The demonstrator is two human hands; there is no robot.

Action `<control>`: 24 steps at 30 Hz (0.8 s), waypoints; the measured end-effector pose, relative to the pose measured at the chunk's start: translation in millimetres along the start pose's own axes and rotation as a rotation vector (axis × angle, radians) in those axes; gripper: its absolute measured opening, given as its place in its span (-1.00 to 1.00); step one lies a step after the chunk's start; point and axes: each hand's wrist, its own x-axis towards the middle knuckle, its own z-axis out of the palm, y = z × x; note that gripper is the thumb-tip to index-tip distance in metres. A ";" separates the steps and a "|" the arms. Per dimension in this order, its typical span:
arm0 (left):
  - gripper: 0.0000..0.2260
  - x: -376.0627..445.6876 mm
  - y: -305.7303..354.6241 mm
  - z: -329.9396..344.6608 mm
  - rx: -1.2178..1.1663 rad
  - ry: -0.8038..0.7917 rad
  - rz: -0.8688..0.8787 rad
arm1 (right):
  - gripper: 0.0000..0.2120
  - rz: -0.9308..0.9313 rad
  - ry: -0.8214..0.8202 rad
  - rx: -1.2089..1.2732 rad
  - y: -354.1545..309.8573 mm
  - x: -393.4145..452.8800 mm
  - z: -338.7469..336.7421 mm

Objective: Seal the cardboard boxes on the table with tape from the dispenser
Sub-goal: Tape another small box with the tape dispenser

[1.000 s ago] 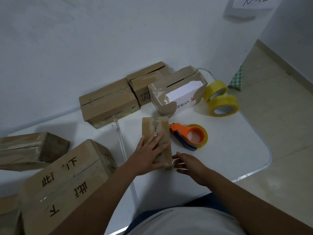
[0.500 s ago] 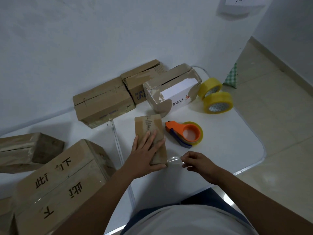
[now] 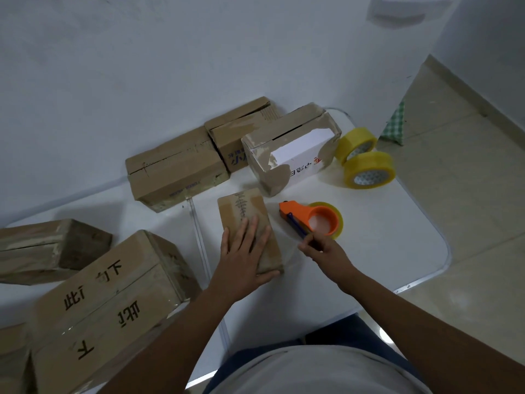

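hands (image 3: 246, 251) on sealed small box (image 3: 246, 223)

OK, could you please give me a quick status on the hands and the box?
Left hand flat on small brown cardboard box. Right hand at orange tape dispenser handle, grip unclear. Nothing in the way.

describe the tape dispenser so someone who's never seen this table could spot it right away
On the white table, look right of the small box under the left hand. The tape dispenser lies there, bright orange, holding a yellowish roll; the two spare tape rolls behind have no orange holder.
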 end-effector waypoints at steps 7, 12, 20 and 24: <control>-0.17 2.4 1.1 3.6 0.014 -0.008 -0.005 | -0.87 -0.173 0.076 -0.082 4.2 20.9 43.0; -0.18 3.0 2.2 2.7 0.024 -0.008 -0.021 | -0.86 -0.149 0.166 -0.199 11.2 34.5 72.0; -0.17 2.1 2.4 2.6 0.003 0.015 -0.038 | -0.59 0.017 0.099 -0.040 -9.4 2.8 65.1; -0.16 3.7 1.9 3.6 -0.009 0.015 -0.029 | -0.54 -0.042 -0.095 -0.050 -10.8 -15.8 82.2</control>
